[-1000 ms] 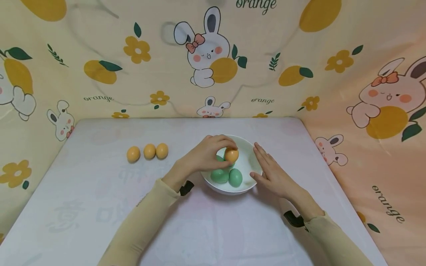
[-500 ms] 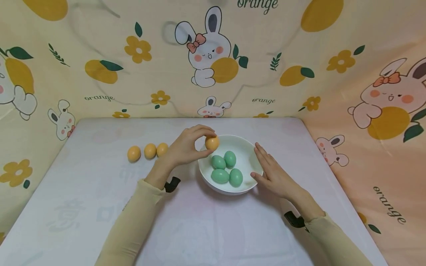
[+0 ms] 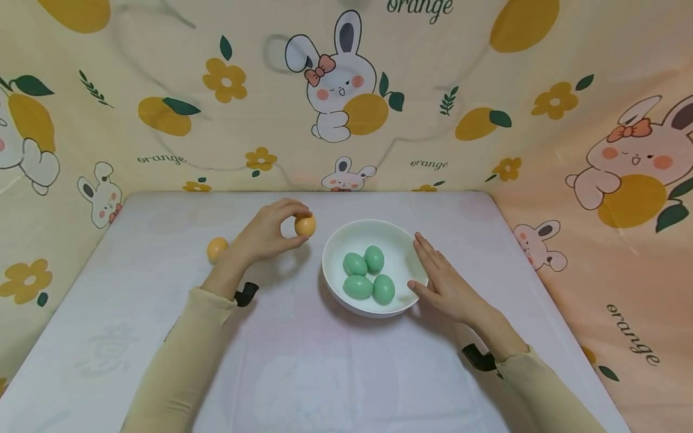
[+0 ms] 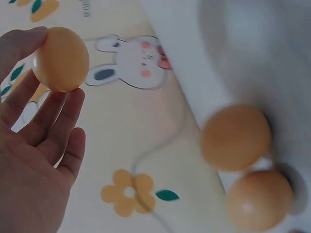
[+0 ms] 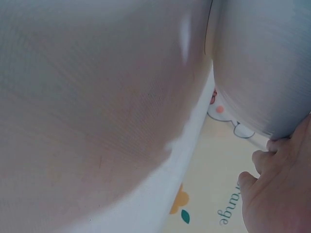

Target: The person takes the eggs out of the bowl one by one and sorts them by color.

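Holding an orange egg point(image 3: 306, 225), the left hand point(image 3: 265, 234) is seen raised above the tabletop point(image 3: 325, 367), nearer its rear edge; the thumb and fingertips are parted only as wide as this egg, whose long axis seems turned from thumb to fingertips; the white bowl point(image 3: 402, 264), with four green eggs point(image 3: 358, 287), is placed to the egg's right, apart from it; the bowl's right side is touched by the right hand point(image 3: 452, 288), straight-fingered, by which nothing is gripped.
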